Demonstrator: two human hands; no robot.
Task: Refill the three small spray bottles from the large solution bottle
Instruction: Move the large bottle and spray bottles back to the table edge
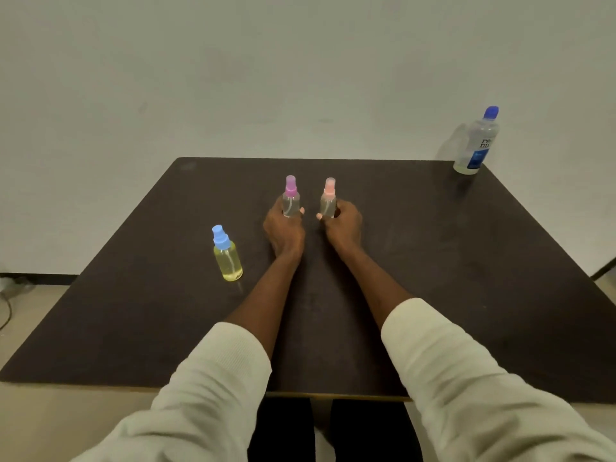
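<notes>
Three small clear spray bottles stand on the dark table [433, 278]. My left hand [283, 230] grips the one with the purple cap [291, 196] around its lower body. Just to its right, my right hand [343, 226] grips the one with the pink cap [329, 198] the same way. Both bottles stand upright near the table's middle, close together. A third bottle with a blue cap [226, 255] holds yellowish liquid and stands free to the left of my left hand. The large solution bottle [476, 143], clear with a blue cap and blue label, stands capped at the far right corner.
A pale wall rises right behind the table's far edge. The near edge of the table runs just above my lap. A cable lies on the floor at the far left [6, 308].
</notes>
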